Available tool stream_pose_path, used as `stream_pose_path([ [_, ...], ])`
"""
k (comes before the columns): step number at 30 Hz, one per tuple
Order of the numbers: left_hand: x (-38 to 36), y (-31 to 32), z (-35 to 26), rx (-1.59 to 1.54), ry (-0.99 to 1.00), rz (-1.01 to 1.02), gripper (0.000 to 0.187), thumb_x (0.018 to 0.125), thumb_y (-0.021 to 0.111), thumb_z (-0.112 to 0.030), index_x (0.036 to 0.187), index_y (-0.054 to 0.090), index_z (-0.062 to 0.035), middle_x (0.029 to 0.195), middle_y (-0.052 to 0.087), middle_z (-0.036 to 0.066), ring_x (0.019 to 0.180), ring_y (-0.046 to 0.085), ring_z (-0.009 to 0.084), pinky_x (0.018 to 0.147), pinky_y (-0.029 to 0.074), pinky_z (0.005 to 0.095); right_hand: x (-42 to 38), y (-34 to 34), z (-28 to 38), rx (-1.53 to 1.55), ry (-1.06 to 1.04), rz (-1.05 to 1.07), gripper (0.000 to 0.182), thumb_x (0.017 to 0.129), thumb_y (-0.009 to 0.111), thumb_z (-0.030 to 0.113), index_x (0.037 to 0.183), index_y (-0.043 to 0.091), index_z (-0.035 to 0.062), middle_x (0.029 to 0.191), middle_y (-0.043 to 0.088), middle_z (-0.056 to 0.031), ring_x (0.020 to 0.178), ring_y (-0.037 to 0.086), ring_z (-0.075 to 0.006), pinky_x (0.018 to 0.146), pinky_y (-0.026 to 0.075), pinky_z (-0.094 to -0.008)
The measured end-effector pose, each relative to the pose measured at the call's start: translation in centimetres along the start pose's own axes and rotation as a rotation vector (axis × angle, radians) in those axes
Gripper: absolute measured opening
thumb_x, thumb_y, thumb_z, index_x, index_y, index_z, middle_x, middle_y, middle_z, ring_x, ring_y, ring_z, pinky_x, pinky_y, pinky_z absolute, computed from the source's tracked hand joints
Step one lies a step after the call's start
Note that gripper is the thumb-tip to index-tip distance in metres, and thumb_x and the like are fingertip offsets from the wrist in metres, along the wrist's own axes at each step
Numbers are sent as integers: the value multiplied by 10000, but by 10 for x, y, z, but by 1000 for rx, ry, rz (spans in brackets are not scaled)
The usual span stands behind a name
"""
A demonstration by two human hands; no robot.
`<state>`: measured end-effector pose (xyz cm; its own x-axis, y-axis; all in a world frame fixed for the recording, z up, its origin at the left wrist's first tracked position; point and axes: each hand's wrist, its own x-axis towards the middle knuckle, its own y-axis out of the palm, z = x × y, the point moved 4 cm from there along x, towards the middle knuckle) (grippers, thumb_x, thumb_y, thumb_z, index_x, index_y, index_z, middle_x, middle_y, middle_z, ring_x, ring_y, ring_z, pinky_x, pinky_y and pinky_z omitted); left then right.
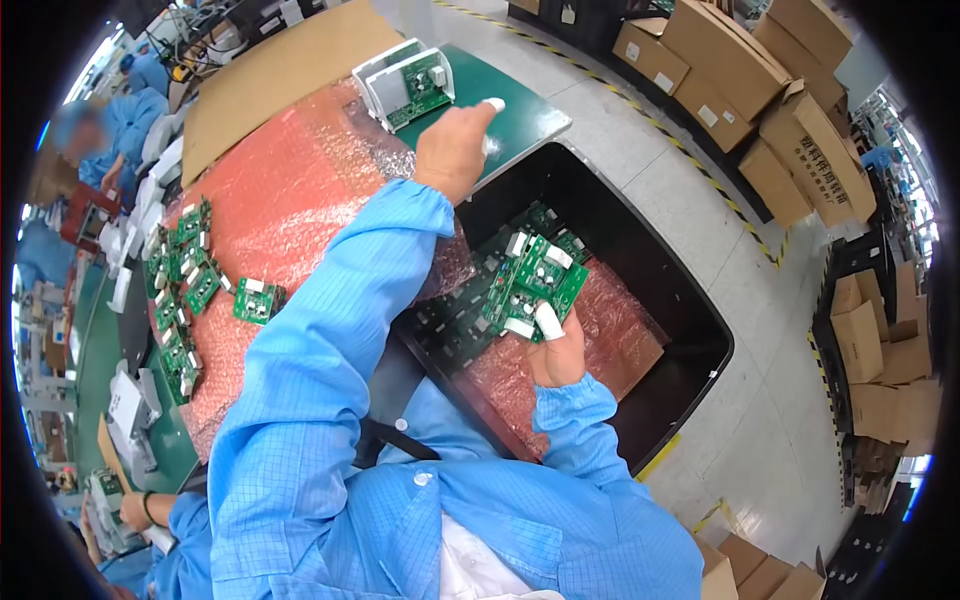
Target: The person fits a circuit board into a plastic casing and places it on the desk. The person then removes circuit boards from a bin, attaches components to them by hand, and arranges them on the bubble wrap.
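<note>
My left hand [455,150] is over the green table corner, just beside a white holder [375,98] with an upright green circuit board [425,85]. Its thumb, in a white finger cover, stands apart from the partly hidden fingers, and nothing shows in its grasp. My right hand [560,355] is closed on several green circuit boards [535,285] above the black bin [690,300], a white-covered thumb on top of them. Inside the bin lie more boards [460,320] and pink bubble wrap [610,330].
Pink bubble wrap [290,190] covers much of the green table [535,115], with several circuit boards [185,260] at its left. Brown cardboard [290,70] lies behind. Cardboard boxes [720,60] stand at the right. Co-workers [130,125] in blue are at the left.
</note>
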<state>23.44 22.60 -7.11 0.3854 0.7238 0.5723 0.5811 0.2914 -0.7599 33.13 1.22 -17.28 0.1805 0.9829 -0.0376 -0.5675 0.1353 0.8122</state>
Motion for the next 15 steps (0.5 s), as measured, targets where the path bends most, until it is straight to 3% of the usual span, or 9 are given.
stream_pose_path([
  [3, -8, 12, 4, 32, 10, 174, 376, 752, 537, -26, 1116, 554, -119, 960, 614, 123, 873, 582, 315, 736, 468, 421, -1, -7, 0, -43, -31, -69, 392, 892, 515, 92, 1256, 379, 46, 1182, 518, -112, 1035, 557, -246, 854, 494, -395],
  [6, -17, -19, 5, -195, -113, 285, 403, 766, 539, -39, 1161, 542, -117, 1058, 600, 148, 931, 574, 320, 782, 475, 391, 2, -5, 4, -119, -90, -98, 390, 863, 552, 83, 1214, 393, 25, 1124, 537, -106, 996, 569, -228, 840, 499, -383],
  [7, -27, -30, 9, -401, -141, 222, 402, 797, 580, -83, 1196, 526, -77, 1116, 590, 164, 960, 592, 278, 810, 475, 338, 5, -1, 5, -144, -104, -101, 390, 850, 567, 79, 1196, 398, 14, 1098, 545, -104, 978, 573, -220, 835, 501, -378],
  [10, -76, -63, -12, -989, -491, 165, 458, 819, 595, -76, 1248, 452, 0, 1131, 575, 126, 1023, 547, 167, 862, 432, 301, 9, 30, 7, -232, -155, -116, 390, 839, 585, 91, 1173, 406, -1, 1054, 554, -102, 931, 583, -197, 799, 509, -356],
  [12, -105, -73, -25, -1002, -466, 256, 542, 832, 596, -93, 1309, 364, 20, 1108, 552, 117, 1009, 535, 159, 846, 437, 283, 11, 48, 0, -428, -187, -44, 373, 842, 576, 82, 1157, 404, -21, 1041, 542, -107, 937, 554, -170, 809, 475, -301],
  [13, -115, -74, -26, -1053, -428, 193, 585, 834, 593, -86, 1344, 318, -3, 1109, 540, 90, 981, 542, 140, 813, 444, 254, 12, 57, -4, -554, -196, 21, 373, 844, 573, 79, 1156, 400, -26, 1044, 537, -109, 941, 545, -165, 815, 465, -288],
  [15, -127, -91, -20, -1071, -461, 28, 569, 818, 616, -84, 1319, 357, -6, 1043, 568, 84, 924, 556, 126, 794, 459, 254, 8, 83, -12, -676, -152, 106, 362, 850, 562, 63, 1155, 394, -34, 1073, 516, -118, 971, 518, -155, 836, 434, -261],
])
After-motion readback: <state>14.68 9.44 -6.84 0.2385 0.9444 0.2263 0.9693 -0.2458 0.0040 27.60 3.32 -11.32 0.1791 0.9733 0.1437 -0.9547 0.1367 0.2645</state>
